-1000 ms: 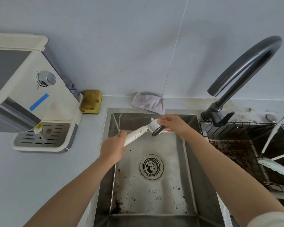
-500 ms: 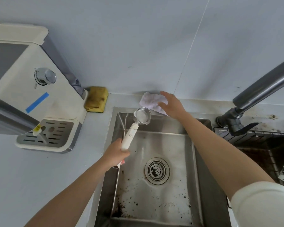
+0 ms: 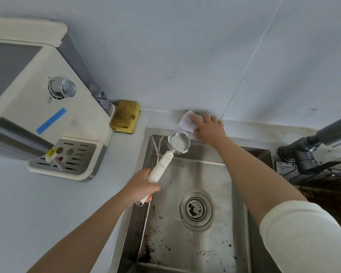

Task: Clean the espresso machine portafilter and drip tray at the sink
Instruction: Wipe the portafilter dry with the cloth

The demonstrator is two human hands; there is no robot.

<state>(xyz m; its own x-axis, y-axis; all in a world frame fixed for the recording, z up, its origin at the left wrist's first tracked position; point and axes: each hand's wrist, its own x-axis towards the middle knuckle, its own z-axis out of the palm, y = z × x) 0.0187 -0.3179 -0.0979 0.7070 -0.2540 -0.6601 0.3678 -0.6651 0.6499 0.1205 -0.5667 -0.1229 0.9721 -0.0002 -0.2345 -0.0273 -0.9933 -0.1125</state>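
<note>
Head view: a second ago both hands met at the portafilter over the sink. Now the right hand (image 3: 208,126) has left it and lies on the crumpled pale pink cloth (image 3: 186,123) on the counter ledge behind the basin, covering more of it than half a second back. Its fingers are spread and nearly straight on top, seemingly pressing rather than pinching, though motion blur softens them.

The left hand (image 3: 140,187) still has its fingers wrapped round the handle of the white-handled portafilter with a round steel basket (image 3: 165,160). The portafilter is now tilted up over the rectangular stainless steel sink's (image 3: 215,182) back left corner, its basket opening facing the camera.

One portafilter, one cloth, one worn yellow sponge (image 3: 125,116) and one round drain strainer (image 3: 196,208) are in sight. So is one slotted grey drip tray (image 3: 73,160), seated under the cream espresso machine (image 3: 47,107) left of the sink.
</note>
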